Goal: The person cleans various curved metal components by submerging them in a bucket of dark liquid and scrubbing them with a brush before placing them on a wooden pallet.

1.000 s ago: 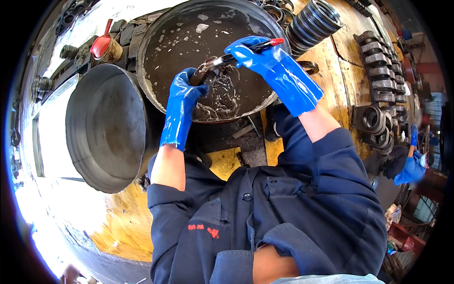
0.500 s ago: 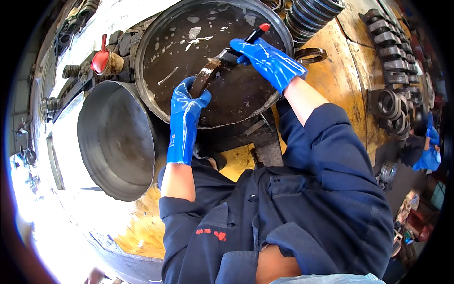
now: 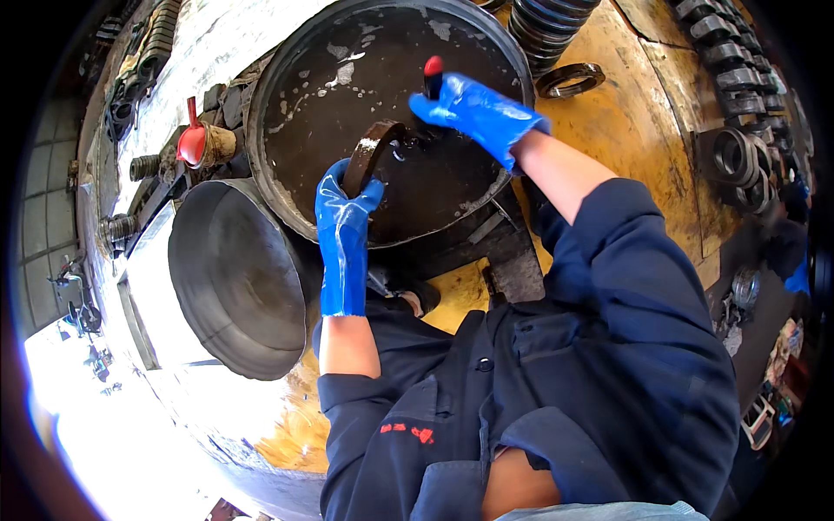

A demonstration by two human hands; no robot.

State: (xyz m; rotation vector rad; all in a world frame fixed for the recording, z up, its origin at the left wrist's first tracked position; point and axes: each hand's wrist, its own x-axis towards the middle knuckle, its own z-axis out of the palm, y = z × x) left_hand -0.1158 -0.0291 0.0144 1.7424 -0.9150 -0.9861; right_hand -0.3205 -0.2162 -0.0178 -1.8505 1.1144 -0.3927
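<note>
My left hand (image 3: 346, 204), in a long blue rubber glove, is closed on the near side of a dark, wet metal ring (image 3: 375, 148). The ring is tilted up over a wide round pan (image 3: 261, 130) of dark liquid. In my right hand (image 3: 469, 108), gloved the same way, is a brush (image 3: 433, 74) with a black handle and a red end. Its head points down beside the far end of the ring, low over the liquid; the bristles are hard to make out there.
A stack of dark rings (image 3: 549, 30) and a single ring (image 3: 571, 81) are right of the pan. An empty metal basin (image 3: 234, 278) leans at the left, near a small pot (image 3: 217, 146) with a red scoop (image 3: 192, 139). More metal parts (image 3: 738, 78) line the far right.
My right hand has drawn the brush off the ring and turned its handle more upright, with the head now lower. The left hand still holds the ring, slightly lower in view.
</note>
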